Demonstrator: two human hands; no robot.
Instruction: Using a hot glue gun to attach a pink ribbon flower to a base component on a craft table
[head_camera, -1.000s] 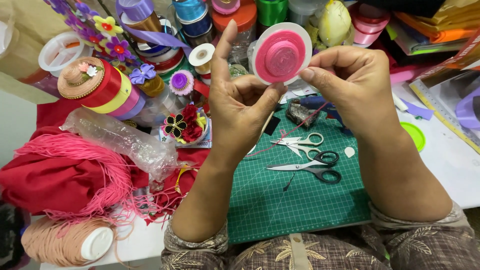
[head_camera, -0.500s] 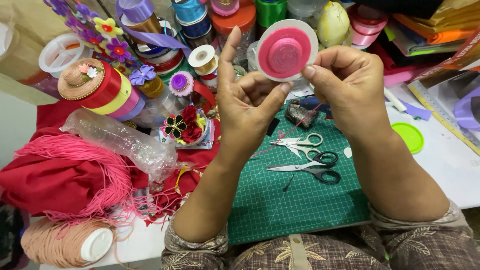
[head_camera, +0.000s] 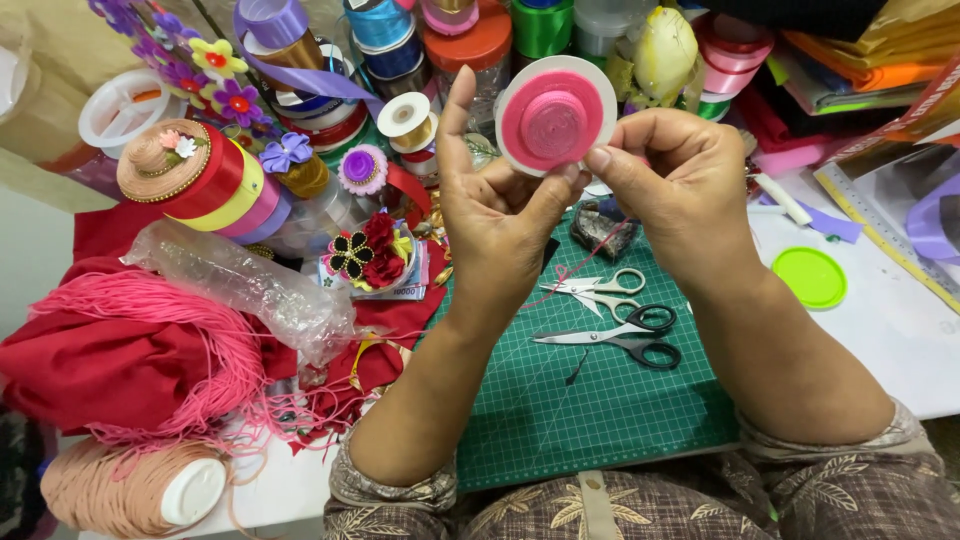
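Far left: a heap of pink cord (head_camera: 190, 340) over red cloth (head_camera: 90, 370), with a spool of peach cord (head_camera: 130, 490) below at the table edge; above, a stack of ribbon rolls (head_camera: 215, 185) topped by a small woven hat; beside it, a crinkled clear plastic bag (head_camera: 250, 285); then a small red and black flower ornament (head_camera: 368, 255).

Centre: left hand (head_camera: 495, 215) raised over the green cutting mat (head_camera: 590, 400), index finger upright and free, thumb pressed against the lower rim of the pink ribbon spool (head_camera: 553, 118); spool held up in the air between both hands, flat face toward the camera; compared with a second ago, spool tilted slightly more face-on and lifted a touch, grip otherwise unchanged.

Right of centre: right hand (head_camera: 675, 175) with thumb and fingers pinched together at the spool's right edge, seemingly on a thin pink thread trailing down; below on the mat, small pale scissors (head_camera: 600, 290) and black-handled scissors (head_camera: 625, 340); farther right, a round green lid (head_camera: 810, 277) on the white table.
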